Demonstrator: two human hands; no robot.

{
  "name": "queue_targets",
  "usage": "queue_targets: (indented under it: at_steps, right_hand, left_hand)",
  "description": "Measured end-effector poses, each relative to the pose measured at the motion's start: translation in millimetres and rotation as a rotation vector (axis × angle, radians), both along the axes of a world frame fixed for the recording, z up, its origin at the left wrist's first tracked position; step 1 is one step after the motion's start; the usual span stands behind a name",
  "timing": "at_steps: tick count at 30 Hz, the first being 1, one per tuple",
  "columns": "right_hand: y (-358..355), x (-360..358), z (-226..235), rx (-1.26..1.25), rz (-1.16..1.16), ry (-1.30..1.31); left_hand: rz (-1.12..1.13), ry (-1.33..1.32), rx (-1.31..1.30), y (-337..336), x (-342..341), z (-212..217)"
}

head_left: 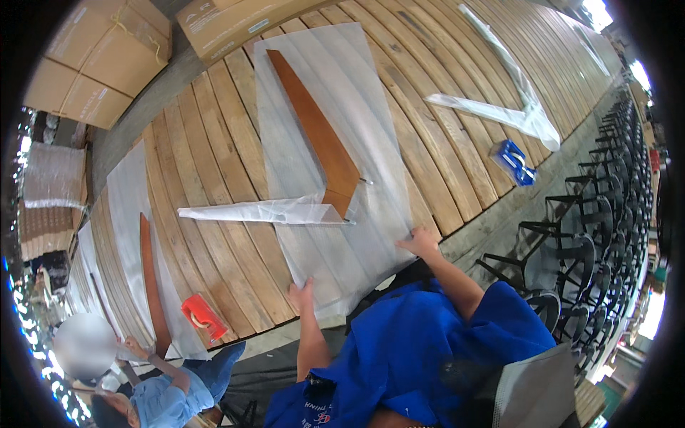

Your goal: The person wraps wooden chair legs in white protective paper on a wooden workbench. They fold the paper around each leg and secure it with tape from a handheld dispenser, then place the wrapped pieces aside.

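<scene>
A white foam wrapping sheet [325, 114] lies along the slatted wooden table [214, 164]. On it rests a long brown bent wooden piece [317, 135], its near arm partly sleeved in clear plastic [264, 211]. My left hand [301, 294] grips the near left edge of the sheet. My right hand [421, 242] presses on the sheet's near right edge. Both forearms come out of blue sleeves.
A blue tape dispenser [515, 161] and a wrapped bent piece [510, 107] lie to the right. A red tape dispenser [203, 317] sits at left by another person's [168, 399] sheet and wooden piece [151, 285]. Cardboard boxes [100, 57] stand far left; black chair frames [592, 235] stand right.
</scene>
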State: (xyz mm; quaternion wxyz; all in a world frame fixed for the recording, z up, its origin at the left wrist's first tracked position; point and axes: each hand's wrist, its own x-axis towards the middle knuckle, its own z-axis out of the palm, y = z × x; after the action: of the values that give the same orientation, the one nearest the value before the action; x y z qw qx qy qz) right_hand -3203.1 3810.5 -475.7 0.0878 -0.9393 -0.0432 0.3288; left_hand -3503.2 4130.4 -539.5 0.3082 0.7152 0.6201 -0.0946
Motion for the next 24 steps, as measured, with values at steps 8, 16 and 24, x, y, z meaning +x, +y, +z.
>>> queue_targets:
  at_steps: [8, 16, 24]
  right_hand:
    - [-4, -35, -41, 0.418, -0.299, 0.012]
    - [-51, 13, -44, 0.539, -0.246, 0.870]
    - [97, 172, 2, 1.216, -0.731, 0.822]
  left_hand:
    - [0.149, -0.452, -0.600, -8, -38, 32]
    - [0.388, -0.640, -0.904, -18, -23, 94]
    - [0.740, -1.271, -0.675, 117, 162, 95]
